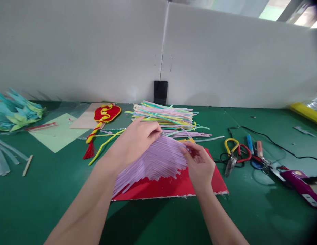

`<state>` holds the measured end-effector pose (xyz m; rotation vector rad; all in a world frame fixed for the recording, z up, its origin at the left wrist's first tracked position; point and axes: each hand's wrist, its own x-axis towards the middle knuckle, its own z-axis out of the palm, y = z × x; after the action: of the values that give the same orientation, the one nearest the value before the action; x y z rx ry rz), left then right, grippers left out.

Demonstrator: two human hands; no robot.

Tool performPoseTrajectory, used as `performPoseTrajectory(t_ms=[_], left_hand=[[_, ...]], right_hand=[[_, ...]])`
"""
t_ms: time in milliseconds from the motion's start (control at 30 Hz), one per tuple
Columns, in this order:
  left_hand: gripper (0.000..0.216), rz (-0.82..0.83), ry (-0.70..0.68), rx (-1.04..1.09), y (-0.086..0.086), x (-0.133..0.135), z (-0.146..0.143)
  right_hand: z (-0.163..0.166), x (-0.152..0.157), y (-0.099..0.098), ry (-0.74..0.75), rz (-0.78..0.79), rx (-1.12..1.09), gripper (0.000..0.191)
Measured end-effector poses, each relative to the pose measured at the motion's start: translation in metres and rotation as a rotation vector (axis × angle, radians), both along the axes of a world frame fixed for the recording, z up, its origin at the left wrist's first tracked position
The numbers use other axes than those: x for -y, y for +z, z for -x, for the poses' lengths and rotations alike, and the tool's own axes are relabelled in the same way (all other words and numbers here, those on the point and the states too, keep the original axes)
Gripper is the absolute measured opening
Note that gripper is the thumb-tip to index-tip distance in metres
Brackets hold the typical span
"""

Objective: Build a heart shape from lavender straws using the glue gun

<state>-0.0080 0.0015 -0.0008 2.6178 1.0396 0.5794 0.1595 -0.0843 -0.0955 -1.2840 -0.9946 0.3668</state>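
A leaf-shaped panel of lilac pipe cleaners (158, 160) laid in a herringbone pattern rests on a red board (171, 185) on the green table. My left hand (134, 141) lies over the panel's upper left part, fingers pressed together at its top tip. At the panel's right edge, my right hand (199, 163) pinches the strip ends with curled fingers. Just behind both hands sits a loose pile of pastel pipe cleaners (168, 119).
A red and yellow ornament with a tassel (103, 119) and a bent yellow pipe cleaner lie to the left. Scissors (233, 153), small tools and a purple glue gun (300, 185) with black cords sit to the right. Teal paper shapes (15, 112) are far left. A white partition stands behind.
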Motion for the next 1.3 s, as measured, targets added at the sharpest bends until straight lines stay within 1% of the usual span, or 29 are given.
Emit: performPoseTrajectory(t_ms=[300, 500, 733, 1000, 1133, 1200, 1300], left_hand=[[0.019, -0.022, 0.011, -0.002, -0.0011, -0.0007, -0.001], [0.019, -0.003, 0.024, 0.01, -0.001, -0.0013, -0.0015], [0.019, 0.021, 0.027, 0.017, -0.0011, -0.0003, -0.0009], [0.016, 0.039, 0.041, 0.03, 0.0, 0.0014, -0.0003], [0.017, 0.054, 0.003, 0.071, 0.0002, 0.0022, -0.0025], [0.016, 0.073, -0.016, 0.132, -0.0004, 0.0006, -0.002], [0.017, 0.176, 0.014, 0.243, -0.0028, -0.0069, 0.0055]], right_hand=[[0.0005, 0.0006, 0.0002, -0.014, 0.018, 0.013, 0.012], [0.0004, 0.0006, -0.0009, 0.0, -0.004, 0.005, 0.012], [0.0002, 0.0003, -0.0017, -0.007, 0.018, 0.019, 0.013], [0.0, 0.0001, -0.0022, 0.0, 0.008, 0.001, 0.013], [-0.0011, -0.0003, -0.0016, -0.004, 0.005, -0.044, 0.012], [-0.0017, -0.0004, -0.0019, -0.011, 0.015, -0.059, 0.012], [-0.0022, -0.001, -0.0029, -0.017, 0.029, -0.083, 0.013]])
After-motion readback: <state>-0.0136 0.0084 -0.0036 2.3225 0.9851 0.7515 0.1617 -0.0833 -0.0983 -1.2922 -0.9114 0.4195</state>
